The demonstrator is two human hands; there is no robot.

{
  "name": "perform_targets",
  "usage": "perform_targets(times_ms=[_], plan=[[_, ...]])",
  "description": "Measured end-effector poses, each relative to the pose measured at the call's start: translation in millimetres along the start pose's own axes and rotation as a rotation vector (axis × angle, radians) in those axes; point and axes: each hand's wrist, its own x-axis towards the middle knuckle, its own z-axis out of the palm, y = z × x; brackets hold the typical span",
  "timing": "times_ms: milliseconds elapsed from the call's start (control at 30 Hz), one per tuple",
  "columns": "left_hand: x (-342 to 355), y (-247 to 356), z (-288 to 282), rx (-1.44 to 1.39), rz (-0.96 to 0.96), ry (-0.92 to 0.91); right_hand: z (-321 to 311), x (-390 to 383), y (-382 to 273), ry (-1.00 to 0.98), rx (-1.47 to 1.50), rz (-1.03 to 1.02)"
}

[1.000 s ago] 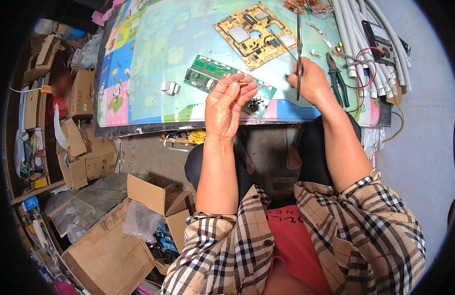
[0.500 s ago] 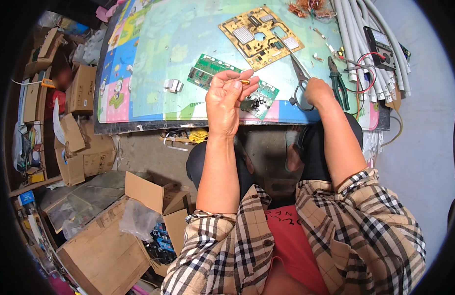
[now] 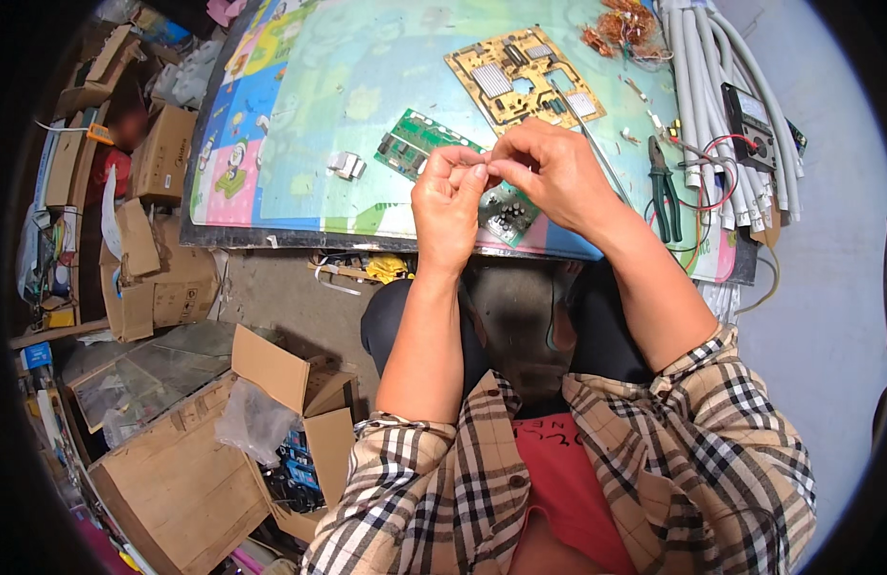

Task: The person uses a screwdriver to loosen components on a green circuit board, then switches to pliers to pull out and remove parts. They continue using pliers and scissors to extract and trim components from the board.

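My left hand (image 3: pixel 447 206) is closed, thumb against fingers, above the front of the table. My right hand (image 3: pixel 555 177) meets it there, its thumb and fingertips pinched against the left fingertips. Whatever is between them is too small and covered to make out. Beneath the hands lies a green circuit board (image 3: pixel 405 146), partly hidden, with a cluster of small dark round parts (image 3: pixel 508 217) at its near right end. A tan circuit board (image 3: pixel 520 81) with silvery heat sinks sits farther back. A thin metal tool (image 3: pixel 604 156) shows beside my right hand, partly covered by it.
Green-handled pliers (image 3: pixel 665 199) lie on the right, near a black meter (image 3: pixel 749 125) with a red lead and a bundle of grey tubes (image 3: pixel 697 86). Copper wire (image 3: pixel 623 27) is heaped at the back. A small silvery block (image 3: pixel 346 166) sits left. Cardboard boxes (image 3: pixel 271 369) stand lower left.
My right hand has left the scissors' handles and come left to join my left hand's fingertips. The small yellow piece seen earlier in my left fingers is now hidden. The view has shifted slightly.
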Motion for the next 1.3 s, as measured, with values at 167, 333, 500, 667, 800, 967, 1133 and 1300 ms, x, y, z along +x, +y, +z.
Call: perform_targets(times_ms=[167,333,500,667,800,967,1133,1300], plan=[[4.0,1.1,-4.3,0.024,-0.041,0.014,7.9,3.6,10.0,-0.086,0.011,0.069],[9.1,11.5,-3.9,0.079,-0.217,0.041,12.3,6.9,21.6,-0.201,0.348,0.243],[13.5,11.1,-9.7,0.057,-0.21,0.019,10.1,10.8,22.2,-0.287,0.831,0.487],[15.7,11.4,-6.3,-0.167,-0.206,0.01,14.5,8.6,30.8,-0.223,1.351,0.657],[15.7,12.6,0.1,-0.319,-0.182,0.057,17.8,7.4,30.3,-0.193,1.666,0.756],[17.9,4.0,-2.4,-0.402,-0.192,0.128,28.9,6.7,21.6,-0.11,1.603,0.789],[18.5,7.2,-4.3,-0.299,-0.218,0.219,32.2,9.5,10.9,-0.013,0.675,0.399],[17.6,7.8,-7.5,-0.3,-0.227,0.238,26.1,8.2,4.6,0.041,0.273,0.154]])
